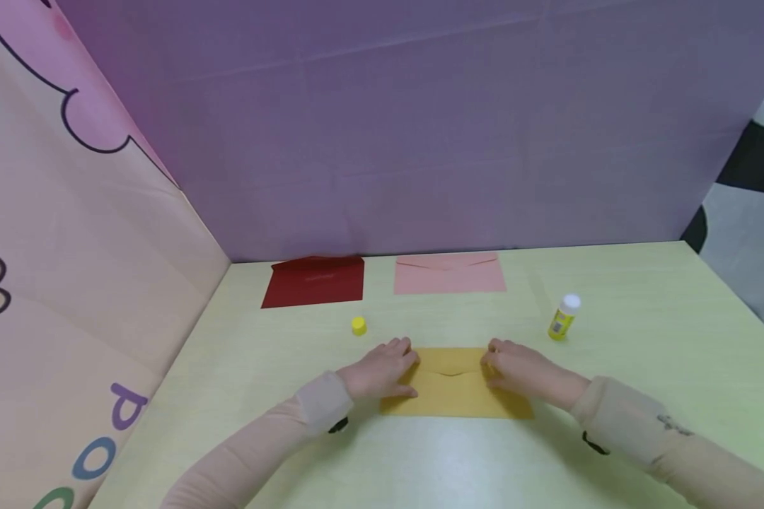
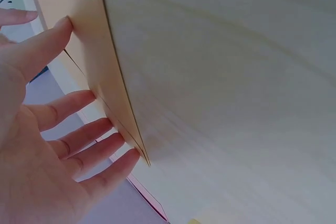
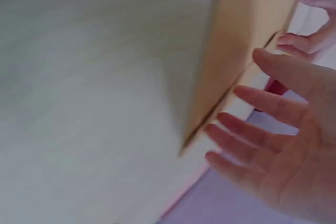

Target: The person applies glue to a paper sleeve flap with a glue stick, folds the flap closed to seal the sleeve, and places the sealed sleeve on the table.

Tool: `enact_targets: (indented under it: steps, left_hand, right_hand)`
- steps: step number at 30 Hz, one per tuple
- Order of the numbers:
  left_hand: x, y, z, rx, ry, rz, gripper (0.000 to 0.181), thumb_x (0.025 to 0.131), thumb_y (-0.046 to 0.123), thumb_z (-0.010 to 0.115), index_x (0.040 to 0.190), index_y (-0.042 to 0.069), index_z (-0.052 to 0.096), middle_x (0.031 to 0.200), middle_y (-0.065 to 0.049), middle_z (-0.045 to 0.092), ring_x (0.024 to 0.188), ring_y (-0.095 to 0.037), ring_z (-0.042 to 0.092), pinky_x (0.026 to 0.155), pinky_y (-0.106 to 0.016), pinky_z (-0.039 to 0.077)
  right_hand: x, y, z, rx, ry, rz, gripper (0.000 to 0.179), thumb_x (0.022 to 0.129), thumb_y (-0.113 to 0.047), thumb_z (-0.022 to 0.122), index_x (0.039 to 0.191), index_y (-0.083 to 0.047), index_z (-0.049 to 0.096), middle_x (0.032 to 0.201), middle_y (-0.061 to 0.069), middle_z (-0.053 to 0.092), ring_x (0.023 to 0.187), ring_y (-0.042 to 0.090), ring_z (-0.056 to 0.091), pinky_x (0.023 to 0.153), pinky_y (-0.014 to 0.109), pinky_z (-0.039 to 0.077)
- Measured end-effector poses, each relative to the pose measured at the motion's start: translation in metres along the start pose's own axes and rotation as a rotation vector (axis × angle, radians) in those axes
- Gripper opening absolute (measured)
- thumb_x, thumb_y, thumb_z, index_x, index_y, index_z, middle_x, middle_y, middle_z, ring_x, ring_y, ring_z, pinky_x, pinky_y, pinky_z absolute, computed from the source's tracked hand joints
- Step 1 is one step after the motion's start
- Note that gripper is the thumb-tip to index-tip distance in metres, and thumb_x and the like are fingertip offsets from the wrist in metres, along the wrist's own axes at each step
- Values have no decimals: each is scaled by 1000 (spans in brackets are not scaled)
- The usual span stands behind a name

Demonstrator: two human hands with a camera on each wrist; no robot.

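Observation:
A yellow envelope (image 1: 455, 401) lies flat on the table in front of me, its flap (image 1: 448, 359) folded down along the far edge. My left hand (image 1: 382, 371) rests at its left end. In the left wrist view the thumb (image 2: 55, 38) touches the envelope's face, and the gently bent fingers (image 2: 79, 140) reach along the flap's folded edge. Over the right end is my right hand (image 1: 525, 367), fingers spread and loosely extended. The right wrist view shows those fingers (image 3: 252, 129) beside the flap edge, with a narrow dark gap under the flap.
A red envelope (image 1: 318, 283) and a pink envelope (image 1: 448, 277) lie by the back edge. A yellow cap (image 1: 359, 326) sits left of the yellow envelope. A glue stick (image 1: 563, 317) with a white top stands to the right. A purple panel (image 1: 420, 141) rises behind the table.

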State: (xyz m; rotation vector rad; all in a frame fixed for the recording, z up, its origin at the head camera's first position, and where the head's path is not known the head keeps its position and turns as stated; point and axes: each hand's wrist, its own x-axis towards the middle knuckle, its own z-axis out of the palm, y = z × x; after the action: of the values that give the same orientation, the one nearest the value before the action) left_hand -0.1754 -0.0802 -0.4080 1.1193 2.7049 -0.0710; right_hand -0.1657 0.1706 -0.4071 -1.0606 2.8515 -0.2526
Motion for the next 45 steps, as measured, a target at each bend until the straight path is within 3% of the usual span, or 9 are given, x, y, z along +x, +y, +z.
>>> enact_targets:
  steps: [4, 7, 11, 15, 29, 45]
  left_hand:
    - [-1, 0, 2, 17, -13, 1, 54, 82, 46, 55, 120, 9, 49, 108, -4, 43, 93, -13, 40, 77, -22, 40]
    - [-1, 0, 3, 20, -15, 3, 53, 83, 46, 54, 121, 9, 48, 108, -4, 43, 94, -13, 40, 77, -23, 40]
    - [-1, 1, 4, 42, -10, 9, 52, 84, 46, 54, 121, 9, 49, 110, -4, 43, 96, -14, 41, 80, -24, 41]
    - [-1, 0, 3, 60, -12, 9, 53, 84, 46, 53, 121, 8, 48, 111, -5, 44, 98, -14, 42, 81, -24, 42]
    - [2, -1, 5, 57, -35, -7, 56, 83, 48, 52, 122, 8, 47, 116, -6, 43, 102, -15, 42, 85, -26, 41]
    - [6, 1, 5, 68, -49, -12, 56, 84, 48, 51, 123, 9, 46, 118, -6, 42, 104, -16, 41, 87, -28, 41]
  right_hand:
    - [4, -13, -1, -83, 16, -27, 19, 76, -14, 67, 87, 1, 62, 83, 11, 56, 71, 24, 54, 65, 37, 48]
    - [9, -20, 2, -73, 19, -71, 27, 81, -16, 62, 99, 4, 60, 99, 19, 58, 89, 32, 56, 78, 42, 47]
    - [14, -27, 8, -27, -35, -122, 43, 87, -21, 54, 120, 7, 49, 126, 21, 46, 115, 36, 44, 94, 46, 37]
    - [18, -34, 12, -10, -101, -132, 51, 90, -27, 48, 130, 4, 38, 137, 18, 34, 124, 35, 32, 99, 47, 29]
    - [28, -47, 20, 43, -262, -45, 69, 89, -47, 41, 139, -3, 23, 146, 10, 18, 133, 26, 16, 106, 44, 17]
    - [22, -40, 22, 99, -282, -57, 80, 86, -56, 39, 140, -1, 17, 146, 13, 12, 134, 26, 11, 107, 43, 13]
